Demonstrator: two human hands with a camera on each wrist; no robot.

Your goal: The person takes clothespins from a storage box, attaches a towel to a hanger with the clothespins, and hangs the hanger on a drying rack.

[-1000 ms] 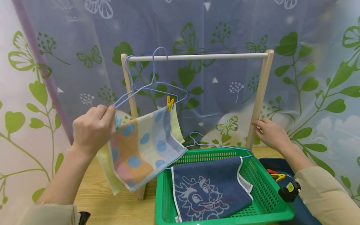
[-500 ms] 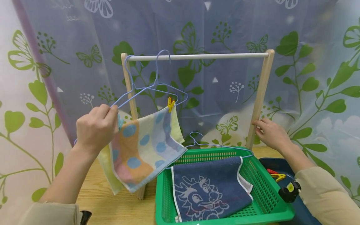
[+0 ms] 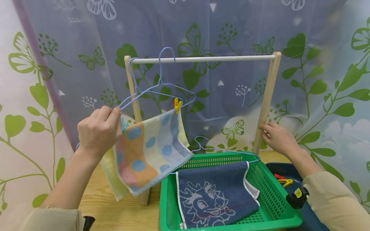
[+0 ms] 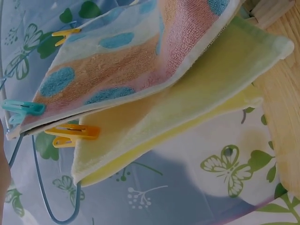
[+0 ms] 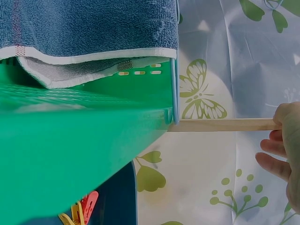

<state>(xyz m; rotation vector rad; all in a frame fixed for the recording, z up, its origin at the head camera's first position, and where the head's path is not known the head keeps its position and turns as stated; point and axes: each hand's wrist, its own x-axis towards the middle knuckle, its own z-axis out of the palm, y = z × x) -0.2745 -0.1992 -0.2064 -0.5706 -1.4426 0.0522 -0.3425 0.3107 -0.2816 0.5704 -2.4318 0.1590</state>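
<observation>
My left hand point(image 3: 99, 131) grips the left end of a blue wire hanger point(image 3: 160, 84), tilted up to the right. A multicoloured dotted towel point(image 3: 148, 144) hangs from it, with a yellow clothespin point(image 3: 177, 106) on the right and a teal clothespin point(image 4: 23, 108) on the left. The hanger's hook rises above the white rod point(image 3: 202, 59); I cannot tell whether it rests on it. Behind, a second hanger point(image 3: 131, 73) hooks over the rod with a yellow towel point(image 4: 187, 108) and an orange clothespin point(image 4: 72, 133). My right hand point(image 3: 278, 138) pinches the rack's right wooden post point(image 3: 267, 96).
Below the rack, a green basket point(image 3: 274, 221) bears a navy towel point(image 3: 214, 195) on another blue hanger point(image 3: 200, 141). Right of it, a dark blue tray point(image 3: 273, 165) holds red and yellow clothespins point(image 3: 285, 183). A patterned curtain point(image 3: 225, 32) hangs behind the rack.
The left hand and its hanger have shifted slightly right. The hook dipped toward the rod half a second ago and now stands a little higher. The right hand stays on the post.
</observation>
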